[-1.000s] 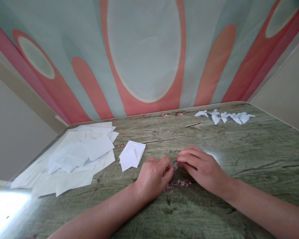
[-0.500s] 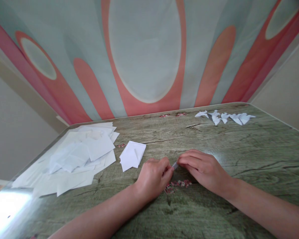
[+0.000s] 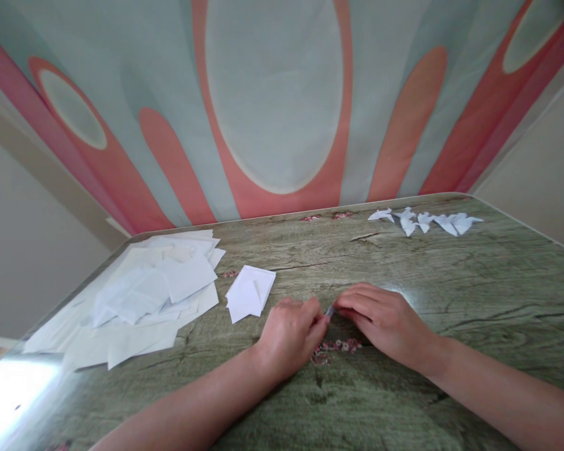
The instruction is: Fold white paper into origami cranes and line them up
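Note:
Between my two hands a small folded piece of paper (image 3: 329, 311) shows as a narrow pale strip; most of it is hidden by fingers. My left hand (image 3: 294, 329) is closed, thumb and forefinger pinching its left end. From the other side, my right hand (image 3: 380, 316) grips the right end with fingertips pressed together. Both hands rest low over the wood-patterned table (image 3: 404, 401), almost touching. Left of them lies a small stack of white paper squares (image 3: 249, 293). At the far right stand several folded white paper birds (image 3: 423, 222) in a row.
A wide, loose heap of white paper sheets (image 3: 145, 300) covers the table's left part. Behind the table's back edge hangs a curtain (image 3: 277, 94) with red and grey shapes. Bright light (image 3: 14, 401) shines at the lower left.
Almost nothing differs. The fingertips of my left hand have shifted very slightly right, toward my right hand, and less of the folded paper shows between them.

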A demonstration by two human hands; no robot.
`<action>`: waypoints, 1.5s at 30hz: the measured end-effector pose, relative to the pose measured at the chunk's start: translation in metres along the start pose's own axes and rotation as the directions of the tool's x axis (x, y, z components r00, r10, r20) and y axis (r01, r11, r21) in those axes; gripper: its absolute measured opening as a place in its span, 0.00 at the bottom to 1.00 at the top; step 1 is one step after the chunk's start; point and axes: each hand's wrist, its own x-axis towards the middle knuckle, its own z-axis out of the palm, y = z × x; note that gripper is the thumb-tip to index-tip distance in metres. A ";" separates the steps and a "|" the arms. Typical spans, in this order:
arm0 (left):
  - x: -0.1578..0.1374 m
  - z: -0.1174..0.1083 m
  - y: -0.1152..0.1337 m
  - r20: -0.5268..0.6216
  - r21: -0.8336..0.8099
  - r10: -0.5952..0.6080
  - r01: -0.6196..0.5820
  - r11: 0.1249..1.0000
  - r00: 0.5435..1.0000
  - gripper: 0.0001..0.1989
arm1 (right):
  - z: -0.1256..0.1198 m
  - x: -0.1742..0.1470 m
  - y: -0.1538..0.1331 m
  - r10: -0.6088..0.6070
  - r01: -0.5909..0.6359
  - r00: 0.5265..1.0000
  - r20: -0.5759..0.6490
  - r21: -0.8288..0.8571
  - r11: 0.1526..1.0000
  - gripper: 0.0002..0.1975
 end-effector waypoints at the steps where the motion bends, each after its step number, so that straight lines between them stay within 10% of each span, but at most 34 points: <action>1: 0.000 -0.001 0.001 0.013 -0.029 -0.015 0.016 0.999 1.000 0.10 | 0.000 -0.001 0.000 -0.003 0.003 1.000 0.001 -0.004 1.000 0.11; 15: 0.005 -0.004 -0.008 0.185 -0.483 -0.119 0.196 0.854 0.975 0.06 | 0.001 0.000 -0.002 0.011 -0.010 0.995 0.102 -0.011 1.000 0.07; 33: 0.013 0.005 -0.012 0.033 -0.306 -0.067 0.074 0.949 0.997 0.24 | 0.014 0.005 0.004 0.028 -0.024 0.994 0.108 -0.033 0.999 0.07; 39: 0.016 0.004 -0.008 0.035 -0.436 -0.204 0.199 0.878 0.978 0.11 | 0.010 0.008 -0.005 0.178 -0.179 0.984 0.022 0.161 0.971 0.06; 45: 0.019 -0.003 -0.006 0.146 -0.649 -0.375 0.375 0.662 0.916 0.07 | 0.002 0.010 -0.012 0.489 -0.502 0.862 0.134 0.368 0.783 0.08</action>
